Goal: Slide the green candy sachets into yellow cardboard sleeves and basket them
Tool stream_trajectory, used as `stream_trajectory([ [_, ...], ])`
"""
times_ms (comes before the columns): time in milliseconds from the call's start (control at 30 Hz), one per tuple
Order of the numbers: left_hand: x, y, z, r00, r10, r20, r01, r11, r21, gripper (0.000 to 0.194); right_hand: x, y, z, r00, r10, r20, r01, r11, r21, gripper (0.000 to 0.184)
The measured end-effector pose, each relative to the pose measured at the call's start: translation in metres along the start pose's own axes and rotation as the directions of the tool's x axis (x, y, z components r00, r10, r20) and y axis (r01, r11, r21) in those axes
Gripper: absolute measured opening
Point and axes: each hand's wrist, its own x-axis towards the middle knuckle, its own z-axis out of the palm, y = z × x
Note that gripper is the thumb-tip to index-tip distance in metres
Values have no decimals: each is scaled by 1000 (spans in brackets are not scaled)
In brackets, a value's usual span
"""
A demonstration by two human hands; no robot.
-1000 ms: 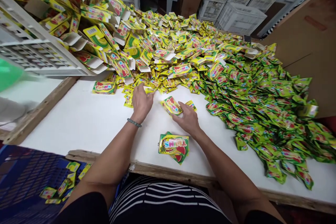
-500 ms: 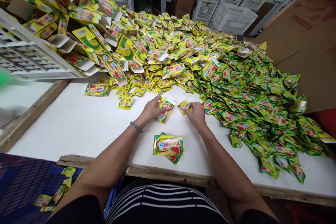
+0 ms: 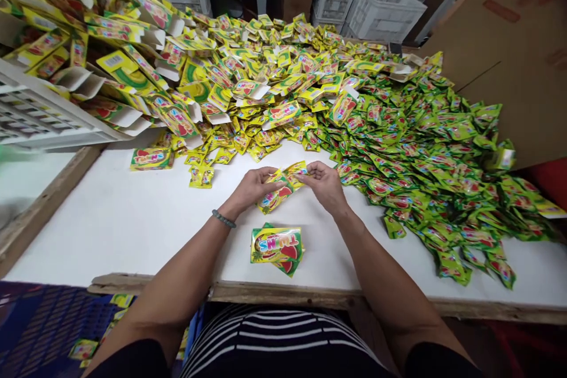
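Note:
My left hand (image 3: 256,187) is closed around a small yellow-green candy box (image 3: 275,194), thumb across its printed front. Pinched in the fingers of my right hand (image 3: 325,185) is a yellow candy packet (image 3: 296,173), held against the upper right end of that box. I cannot tell whether the packet's tip is inside the box. Below my hands, two flat candy boxes (image 3: 277,246) lie one across the other. Beyond my hands spreads a heap of yellow packets (image 3: 266,139), and to the right a heap of green packets (image 3: 411,159).
A tipped white crate (image 3: 53,109) at the left spills open-ended boxes (image 3: 128,71) over the heap. One box (image 3: 152,159) and a packet (image 3: 201,176) lie on the white tabletop (image 3: 146,218). A blue basket (image 3: 44,319) sits below the wooden edge, lower left.
My right hand has brought the yellow packet leftward to the end of the box, where a gap was before. My left hand keeps its hold. The whole view has shifted slightly.

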Motion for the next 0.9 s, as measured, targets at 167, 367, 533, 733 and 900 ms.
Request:
stream_trajectory([
  [167,2,2,-1,998,-63,31,63,998,-19,55,-1,0,1,999,3,47,3,993,-120,44],
  [367,5,0,2,991,-133,-2,133,988,-79,62,-4,-7,-28,978,-159,136,203,884,-422,28],
  [533,8,-5,-1,983,-150,-109,141,986,-85,64,4,-2,-73,921,-284,-268,-102,487,-867,33],
  [733,8,-6,2,985,-136,-106,126,987,-98,63,16,15,-69,977,-157,-143,-40,528,-849,24],
  [900,5,-8,1,989,-109,-101,107,994,-34,51,13,28,-52,999,-38,-29,23,908,-419,33],
])
